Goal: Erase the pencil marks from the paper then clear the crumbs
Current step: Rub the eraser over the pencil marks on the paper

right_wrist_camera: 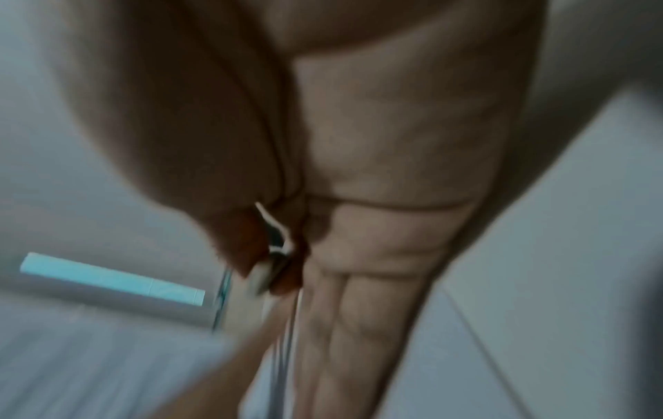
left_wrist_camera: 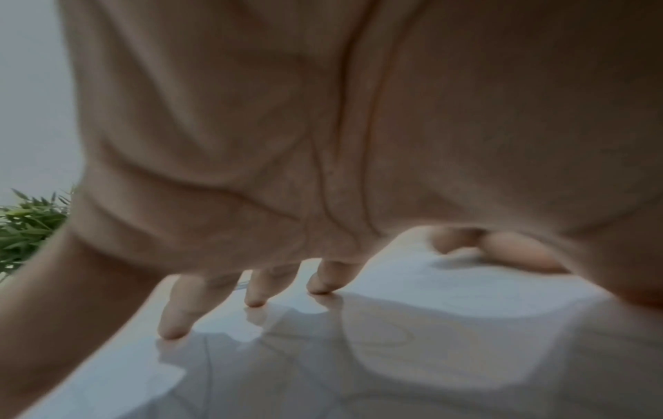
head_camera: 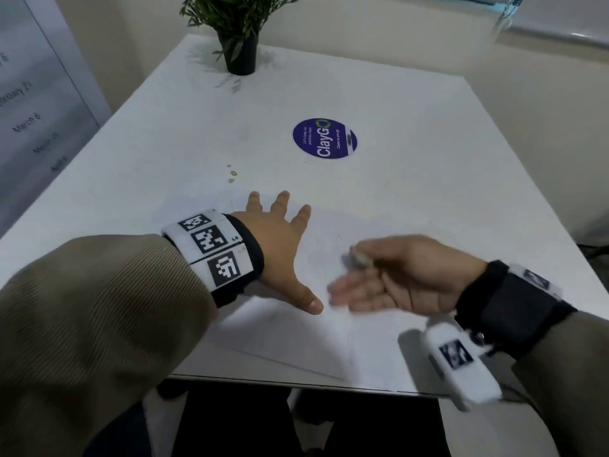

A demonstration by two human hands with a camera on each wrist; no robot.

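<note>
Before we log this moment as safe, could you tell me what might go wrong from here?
The left hand pins only the paper's left part, so brushing by the right hand could crease it. The eraser is merely pinched and could slip. Crumbs could be swept off the table edge.

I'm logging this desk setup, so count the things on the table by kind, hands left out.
Paper: 1
Eraser, pinched in the right hand: 1
Potted plant: 1
Round purple sticker: 1
Small specks on the table beyond the left hand: 3
Total: 7
</note>
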